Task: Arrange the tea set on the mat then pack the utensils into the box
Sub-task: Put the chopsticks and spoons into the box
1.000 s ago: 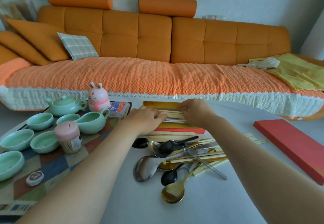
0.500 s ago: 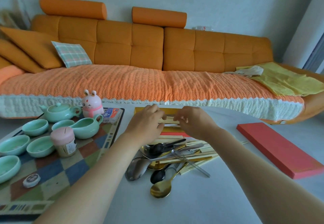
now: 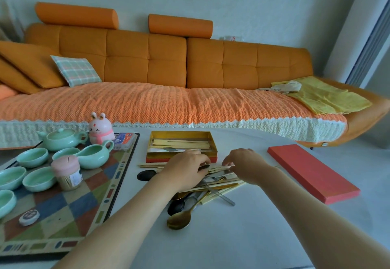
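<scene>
One teapot (image 3: pixel 61 139), one pitcher (image 3: pixel 95 156), five cups (image 3: pixel 32 157), perhaps three spoons (image 3: pixel 179 219), one box (image 3: pixel 181 142)

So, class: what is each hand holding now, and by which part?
Both the left hand and the right hand rest on the chopsticks in the utensil pile; whether either has actually closed on any cannot be told.

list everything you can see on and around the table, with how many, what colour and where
teapot: 1, mint green, far end of mat
pitcher: 1, mint green, on mat
cups: at least 5, mint green, left of mat
jar: 1, pink lid, on mat
rabbit figure: 1, pink, far edge of mat
mat: 1, checkered, left
box: 1, gold inside, centre, holds chopsticks
lid: 1, red, right
utensil pile: mixed spoons and chopsticks, before box
sofa: 1, orange, behind
left hand: on pile
right hand: on pile
</scene>
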Available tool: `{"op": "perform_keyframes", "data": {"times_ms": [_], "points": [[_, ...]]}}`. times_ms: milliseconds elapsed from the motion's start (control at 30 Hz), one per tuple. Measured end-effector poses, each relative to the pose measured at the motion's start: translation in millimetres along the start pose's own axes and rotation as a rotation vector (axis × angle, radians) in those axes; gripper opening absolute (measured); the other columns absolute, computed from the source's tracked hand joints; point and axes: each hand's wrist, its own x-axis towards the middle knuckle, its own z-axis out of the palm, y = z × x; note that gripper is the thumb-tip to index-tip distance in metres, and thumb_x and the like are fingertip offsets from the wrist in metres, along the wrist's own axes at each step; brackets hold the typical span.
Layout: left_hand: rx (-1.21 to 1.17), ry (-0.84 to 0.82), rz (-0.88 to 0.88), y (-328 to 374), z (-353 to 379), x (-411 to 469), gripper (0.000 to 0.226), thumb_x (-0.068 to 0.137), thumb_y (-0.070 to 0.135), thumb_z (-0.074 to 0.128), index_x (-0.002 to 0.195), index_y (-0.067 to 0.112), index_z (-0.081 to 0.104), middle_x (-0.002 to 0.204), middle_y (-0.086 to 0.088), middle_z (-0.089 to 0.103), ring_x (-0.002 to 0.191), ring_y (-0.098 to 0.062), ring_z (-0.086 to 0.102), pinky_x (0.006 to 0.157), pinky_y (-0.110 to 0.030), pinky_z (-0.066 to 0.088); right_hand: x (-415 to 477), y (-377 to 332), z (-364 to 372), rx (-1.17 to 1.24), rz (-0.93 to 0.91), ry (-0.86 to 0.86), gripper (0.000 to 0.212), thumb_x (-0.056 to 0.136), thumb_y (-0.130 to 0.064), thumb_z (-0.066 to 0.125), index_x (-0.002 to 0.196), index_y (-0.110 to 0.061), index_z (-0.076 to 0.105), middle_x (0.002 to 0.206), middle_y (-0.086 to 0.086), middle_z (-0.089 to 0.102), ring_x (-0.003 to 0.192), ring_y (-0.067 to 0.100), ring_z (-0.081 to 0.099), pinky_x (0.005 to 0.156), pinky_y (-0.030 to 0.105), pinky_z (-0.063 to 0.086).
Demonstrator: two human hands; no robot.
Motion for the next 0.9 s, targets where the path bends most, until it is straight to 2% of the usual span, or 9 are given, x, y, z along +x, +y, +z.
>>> {"op": "perform_keyframes", "data": {"times_ms": [100,167,267,500,600,700,800,900], "points": [[-0.015,-0.005,-0.005,4.4,5.7,1.7,0.039,0.098,0.040,0.052,0.135,0.030,0.056,0.127,0.010,0.057,0.117,-0.012,0.051,0.089,-0.028,0.045,1.0,-0.1,-1.0,0.023,-0.014,0.051,0.023,0.098,-0.022,0.057,0.114,-0.034,0.069,0.110,-0.010,0.061,0.099,0.011,0.055,0.082,0.023,0.037],[-0.013,0.023,0.011,6.6,6.9,2.3,0.039,0.098,0.038,0.053,0.136,0.029,0.055,0.125,0.010,0.057,0.118,-0.012,0.051,0.089,-0.028,0.046,2.0,-2.6,-3.9,0.086,-0.018,0.071,0.021,0.099,-0.023,0.056,0.113,-0.032,0.070,0.109,-0.009,0.060,0.097,0.012,0.056,0.081,0.024,0.042],[-0.024,0.101,0.030,7.8,5.3,3.3,0.034,0.098,0.037,0.054,0.132,0.030,0.058,0.117,0.009,0.061,0.111,-0.012,0.054,0.084,-0.028,0.049,4.7,-8.1,-9.3,0.159,-0.047,0.132,0.021,0.098,-0.022,0.057,0.114,-0.028,0.070,0.108,-0.007,0.060,0.094,0.016,0.060,0.081,0.030,0.050],[0.106,0.288,-0.020,-12.4,-9.3,5.2,0.021,0.098,0.024,0.055,0.111,0.019,0.072,0.093,0.005,0.065,0.091,-0.016,0.054,0.068,-0.029,0.046,13.1,-29.2,-13.8,0.256,-0.161,0.259,0.020,0.098,-0.022,0.059,0.115,-0.023,0.070,0.102,-0.004,0.060,0.085,0.020,0.060,0.075,0.036,0.051],[0.069,0.338,-0.113,-34.9,-22.5,1.2,0.023,0.100,0.024,0.052,0.113,0.019,0.070,0.101,0.006,0.066,0.099,-0.015,0.056,0.075,-0.026,0.043,19.2,-29.1,-11.3,0.265,-0.086,0.251,0.023,0.102,-0.020,0.051,0.119,-0.025,0.065,0.098,-0.008,0.055,0.086,0.020,0.058,0.076,0.038,0.052],[0.058,0.375,-0.216,-63.4,-34.5,-4.2,0.021,0.100,0.025,0.052,0.110,0.022,0.070,0.108,0.007,0.067,0.107,-0.017,0.055,0.084,-0.031,0.044,27.0,-27.1,-6.1,0.316,-0.037,0.267,0.029,0.104,-0.016,0.044,0.126,-0.019,0.063,0.103,-0.004,0.058,0.092,0.024,0.061,0.081,0.037,0.051],[0.057,0.383,-0.293,-87.4,-39.2,-6.8,0.019,0.098,0.027,0.055,0.106,0.024,0.072,0.106,0.006,0.065,0.106,-0.019,0.051,0.083,-0.033,0.041,40.0,-31.7,-5.1,0.356,-0.037,0.304,0.030,0.104,-0.012,0.043,0.125,-0.014,0.064,0.108,-0.001,0.061,0.095,0.022,0.060,0.083,0.032,0.049],[0.096,0.378,-0.306,-99.8,-37.6,-5.5,0.021,0.098,0.025,0.057,0.113,0.023,0.071,0.109,0.003,0.061,0.109,-0.022,0.048,0.089,-0.036,0.041,58.2,-38.4,-7.5,0.373,-0.026,0.349,0.030,0.103,-0.010,0.044,0.123,-0.014,0.067,0.113,0.002,0.064,0.099,0.023,0.061,0.086,0.037,0.051]]}}
